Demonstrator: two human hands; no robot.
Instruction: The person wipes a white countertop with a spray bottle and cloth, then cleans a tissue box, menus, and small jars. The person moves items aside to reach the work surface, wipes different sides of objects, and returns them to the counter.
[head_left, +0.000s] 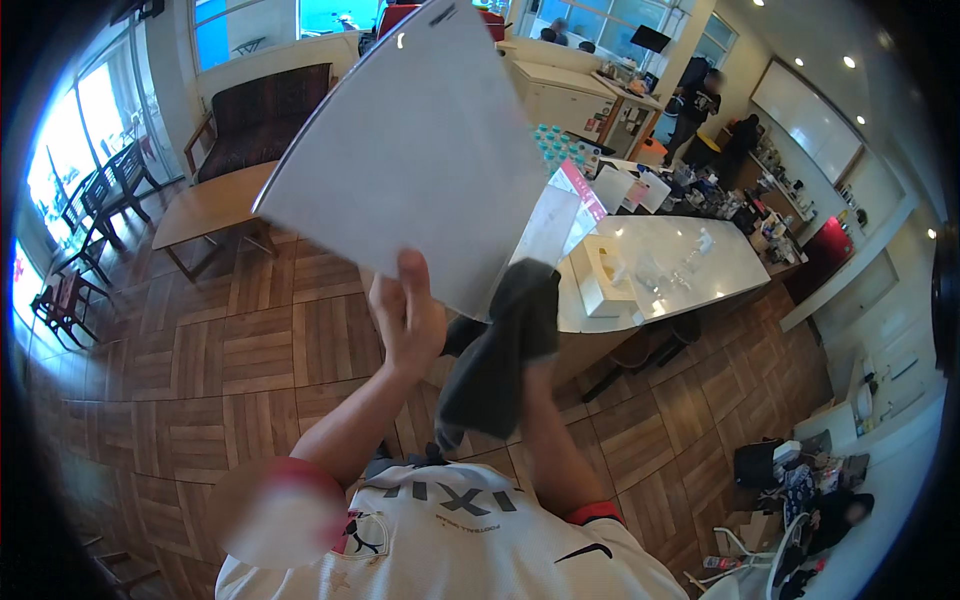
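Note:
My left hand (409, 322) grips the lower edge of a large white panel (412, 150), thumb on its face. The panel is tilted up in front of me and has a glossy edge and a small dark mark near its top. A dark grey cloth (487, 375) wraps over my right hand (537, 371) and hangs down from it. The cloth meets the panel's lower right corner. The fingers of my right hand are hidden under the cloth.
A white-topped counter (697, 262) at right bears a cream tissue box (600, 281), clear plastic and bottles (553, 142). Stools (630, 352) stand below it. A wooden table (214, 210) and sofa (262, 112) stand at left. People (697, 105) are at the back right.

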